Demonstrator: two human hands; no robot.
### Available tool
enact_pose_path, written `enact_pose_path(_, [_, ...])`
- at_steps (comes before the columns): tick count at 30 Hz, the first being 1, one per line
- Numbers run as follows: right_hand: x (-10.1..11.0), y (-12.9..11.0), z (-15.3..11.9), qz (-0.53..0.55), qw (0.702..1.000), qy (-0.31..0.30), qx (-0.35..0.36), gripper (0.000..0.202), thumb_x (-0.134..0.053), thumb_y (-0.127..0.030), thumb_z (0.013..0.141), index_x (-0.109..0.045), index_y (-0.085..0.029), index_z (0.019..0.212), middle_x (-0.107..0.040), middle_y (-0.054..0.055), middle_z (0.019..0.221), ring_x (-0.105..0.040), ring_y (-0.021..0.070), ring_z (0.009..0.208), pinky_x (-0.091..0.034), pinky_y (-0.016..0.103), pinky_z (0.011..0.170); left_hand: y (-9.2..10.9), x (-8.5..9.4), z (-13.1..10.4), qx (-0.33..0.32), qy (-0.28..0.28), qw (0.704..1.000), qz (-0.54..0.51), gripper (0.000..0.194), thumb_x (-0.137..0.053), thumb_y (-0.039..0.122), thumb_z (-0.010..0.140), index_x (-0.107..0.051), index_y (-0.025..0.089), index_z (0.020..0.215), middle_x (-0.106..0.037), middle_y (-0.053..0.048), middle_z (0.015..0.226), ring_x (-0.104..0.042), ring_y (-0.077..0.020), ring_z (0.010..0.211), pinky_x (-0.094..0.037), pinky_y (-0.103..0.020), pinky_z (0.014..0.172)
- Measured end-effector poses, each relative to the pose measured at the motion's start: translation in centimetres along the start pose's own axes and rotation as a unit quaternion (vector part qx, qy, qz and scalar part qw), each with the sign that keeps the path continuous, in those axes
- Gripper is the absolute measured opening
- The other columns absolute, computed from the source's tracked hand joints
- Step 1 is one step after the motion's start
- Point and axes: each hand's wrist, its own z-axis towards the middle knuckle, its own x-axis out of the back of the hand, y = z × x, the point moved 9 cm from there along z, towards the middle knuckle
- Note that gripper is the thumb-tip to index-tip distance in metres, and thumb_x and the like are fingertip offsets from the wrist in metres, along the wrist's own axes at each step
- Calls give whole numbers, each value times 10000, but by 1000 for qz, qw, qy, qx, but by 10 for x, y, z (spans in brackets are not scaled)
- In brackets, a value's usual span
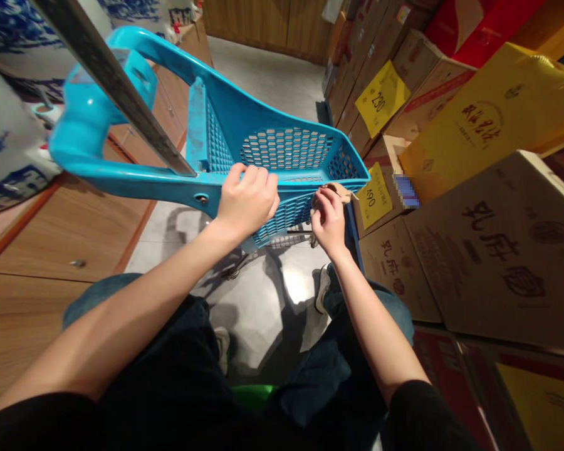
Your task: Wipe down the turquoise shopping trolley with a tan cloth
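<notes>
A blue plastic shopping cart [244, 108] with latticed basket walls stands before me, its looped handle to the left. My left hand [250, 199] is closed over the basket's near rim, fingers curled inward. Farther right, my right hand [329, 219] pinches a crumpled light-brown piece of cloth or paper [342, 191] against the outer side of the rim, close to the basket's right-hand corner. What lies under the right fingers is partly hidden. No goods show in the visible part of the basket.
A metal pole [126, 103] slants past the handle. Wooden cabinets [70, 232] line the left, with blue-and-white jars [9, 138] on top. Stacked cartons [502, 250], a yellow bag [493, 119] and price cards [383, 98] crowd the right. Grey floor [263, 300] lies below.
</notes>
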Motion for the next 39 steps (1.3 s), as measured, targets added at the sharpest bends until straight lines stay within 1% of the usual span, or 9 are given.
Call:
enact_pose_path(6, [29,49,9,-30,988,113,-99,449,-473,-173,858,-659,-181,1266,-610,184,1328,-565,334,1357,-462,630,1203,-3,0,1,1,3,1000,9,263,-514,231,919,-764,178,981,-725,-162,908,-660,-364,965,-504,-611,946])
enact_pose_path(13, [7,9,-3,-16,999,40,-6,468,-506,-194,896,-653,-181,1340,-596,194,1381,-567,327,1350,-490,561,1191,-15,1,-1,9,11,999,30,247,-514,265,943,-753,201,940,-728,-145,863,-675,-348,932,-515,-578,914])
enact_pose_path(19, [36,37,-3,-64,986,135,-80,400,-451,-165,879,-676,-192,1208,-619,175,1237,-581,339,1265,-464,643,1176,-25,5,-2,13,25,999,34,246,-510,258,945,-753,227,923,-721,-125,828,-665,-336,906,-506,-574,922])
enact_pose_path(21, [31,25,-5,-74,988,118,-68,416,-458,-166,884,-665,-202,1243,-621,178,1269,-578,338,1283,-466,639,1175,-25,6,-2,14,30,999,27,238,-520,256,943,-756,231,936,-719,-116,830,-661,-330,911,-502,-572,940])
enact_pose_path(26, [1,-19,-10,-31,999,-22,32,498,-498,-179,899,-641,-208,1375,-632,177,1396,-564,327,1373,-481,577,1188,-23,8,-1,22,26,999,23,241,-500,273,974,-734,225,938,-719,-106,858,-667,-307,927,-497,-540,960])
enact_pose_path(30, [40,35,3,-27,991,104,-81,411,-459,-197,877,-708,-201,1204,-647,160,1213,-600,336,1244,-478,636,1161,-23,7,-1,28,9,999,22,251,-494,275,982,-736,231,931,-722,-116,872,-674,-316,937,-494,-555,968])
enact_pose_path(33, [64,68,8,-12,971,196,-133,438,-424,-184,849,-707,-196,1183,-617,154,1222,-579,332,1277,-477,641,1162,-22,8,-1,19,16,999,21,263,-493,277,984,-749,238,941,-716,-110,853,-672,-311,921,-497,-545,952])
enact_pose_path(36, [56,48,9,-52,978,178,-90,464,-438,-175,849,-710,-214,1222,-645,148,1239,-605,326,1278,-502,627,1143,-22,8,-1,12,23,999,30,249,-505,271,981,-748,239,940,-715,-109,849,-671,-320,917,-497,-547,933])
enact_pose_path(39, [31,3,8,-65,995,71,-1,506,-468,-167,874,-700,-238,1318,-686,145,1295,-629,321,1285,-517,602,1141,-21,8,-1,6,23,999,43,241,-505,264,988,-738,233,935,-718,-112,859,-677,-335,928,-496,-559,924])
